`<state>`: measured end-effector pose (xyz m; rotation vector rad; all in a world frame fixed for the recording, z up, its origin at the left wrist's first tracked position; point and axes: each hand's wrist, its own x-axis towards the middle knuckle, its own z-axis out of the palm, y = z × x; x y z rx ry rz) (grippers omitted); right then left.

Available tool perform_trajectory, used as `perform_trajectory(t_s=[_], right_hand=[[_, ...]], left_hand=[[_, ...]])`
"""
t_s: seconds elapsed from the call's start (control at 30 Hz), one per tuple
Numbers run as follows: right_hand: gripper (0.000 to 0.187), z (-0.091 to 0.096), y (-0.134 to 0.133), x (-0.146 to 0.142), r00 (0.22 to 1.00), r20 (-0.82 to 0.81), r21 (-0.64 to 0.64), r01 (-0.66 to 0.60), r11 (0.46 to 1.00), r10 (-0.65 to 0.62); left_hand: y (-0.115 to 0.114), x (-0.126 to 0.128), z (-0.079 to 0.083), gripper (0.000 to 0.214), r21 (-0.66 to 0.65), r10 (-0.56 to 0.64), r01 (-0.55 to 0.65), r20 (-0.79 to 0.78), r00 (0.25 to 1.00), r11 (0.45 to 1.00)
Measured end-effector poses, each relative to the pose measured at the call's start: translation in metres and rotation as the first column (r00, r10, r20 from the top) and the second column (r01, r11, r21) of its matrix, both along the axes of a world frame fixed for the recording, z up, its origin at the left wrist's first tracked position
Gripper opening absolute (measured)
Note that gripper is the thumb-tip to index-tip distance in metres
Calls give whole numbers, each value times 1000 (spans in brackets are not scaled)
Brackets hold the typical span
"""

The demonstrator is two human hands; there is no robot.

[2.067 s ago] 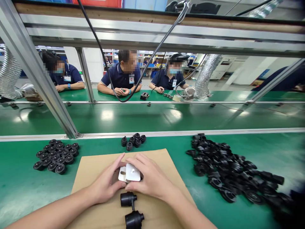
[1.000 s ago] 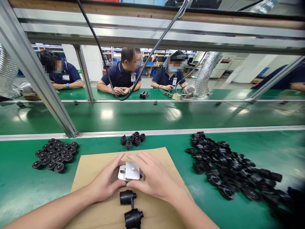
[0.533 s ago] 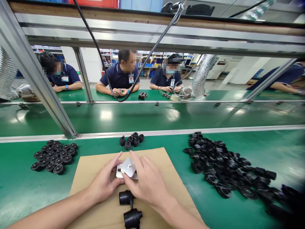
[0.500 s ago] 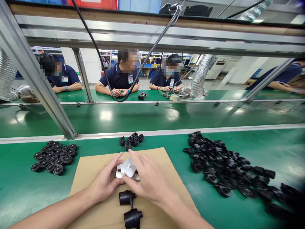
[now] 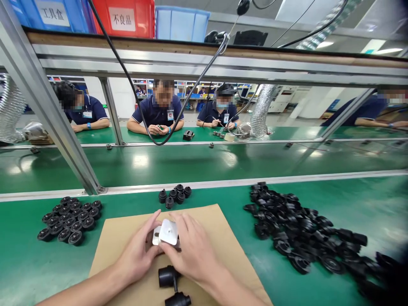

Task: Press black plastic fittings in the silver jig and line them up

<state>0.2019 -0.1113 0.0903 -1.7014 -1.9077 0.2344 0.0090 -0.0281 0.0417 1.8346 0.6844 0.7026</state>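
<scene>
A white square plate (image 5: 168, 232) with rounded corners and a small mark at its middle is pinched between the thumb and fingers of my right hand (image 5: 196, 248). Behind it and partly covered is a second pale plate (image 5: 156, 234) with a dark slot, gripped at its left side by my left hand (image 5: 138, 246). The two plates overlap above a sheet of brown cardboard (image 5: 117, 238). Just below my hands lie a black cylindrical part (image 5: 167, 276) with a thin stem and another black part (image 5: 177, 299), cut off by the lower edge.
Rows of round black parts (image 5: 68, 219) stand at left, and a small group of black caps (image 5: 174, 195) sits beyond the cardboard. A large heap of black parts (image 5: 299, 229) spreads at right. A metal post (image 5: 60, 110) and hanging cable (image 5: 137, 97) cross the view; people (image 5: 156, 110) work opposite.
The upper white plate has turned from a diamond-like angle to nearly squared over the lower one. My view has tilted up, bringing the bins overhead more into sight.
</scene>
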Motion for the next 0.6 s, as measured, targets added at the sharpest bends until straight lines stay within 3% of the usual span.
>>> perform_trajectory(t_s=[0.1, 0.2, 0.27, 0.37, 0.47, 0.53, 0.6], right_hand=[[97, 16, 2, 27, 968, -147, -129, -222, 966, 203], [96, 32, 5, 45, 891, -303, -155, -397, 905, 339], [93, 35, 5, 45, 866, -324, -141, -442, 886, 381], [87, 26, 3, 27, 917, -257, -123, -343, 931, 304], [61, 7, 0, 2, 980, -181, -23, -86, 996, 80], [46, -2, -1, -11, 989, -142, 43, 58, 997, -52], [45, -2, -1, -12, 990, -113, 55, 96, 994, -89]], left_hand=[[9, -3, -2, 93, 10, -113, 113, 10, 994, 994], [17, -6, -1, 96, -17, -234, 234, 23, 972, 972], [19, -6, -1, 94, -28, -260, 261, 36, 965, 965], [14, -2, -3, 90, -42, -214, 216, 52, 976, 976], [6, 2, -6, 85, -30, -88, 89, 26, 996, 996], [3, 3, -7, 84, 12, -15, 15, -12, 1000, 1000], [5, 1, -6, 85, 58, 2, 0, -38, 999, 998]])
